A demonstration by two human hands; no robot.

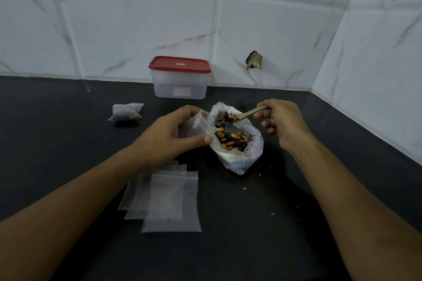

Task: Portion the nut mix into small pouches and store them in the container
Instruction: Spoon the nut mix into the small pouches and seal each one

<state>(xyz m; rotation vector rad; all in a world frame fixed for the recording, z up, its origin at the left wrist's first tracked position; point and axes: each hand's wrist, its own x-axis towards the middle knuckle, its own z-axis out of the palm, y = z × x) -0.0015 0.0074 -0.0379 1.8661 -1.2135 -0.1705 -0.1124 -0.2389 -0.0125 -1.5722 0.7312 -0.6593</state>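
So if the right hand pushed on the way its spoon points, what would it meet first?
Most likely the small pouch held in the left hand. The right hand aims the spoon leftward over the bag of nuts, toward the pouch's mouth; depth is hard to judge.

A dark table (296,235) carries an open plastic bag of nut mix (237,157), with a closed red-lidded container (180,84) behind it, one filled pouch (126,113) well to its left, overlapping empty pouches (171,203) in front-left of it and pale crumbs (244,188) scattered in front of it.
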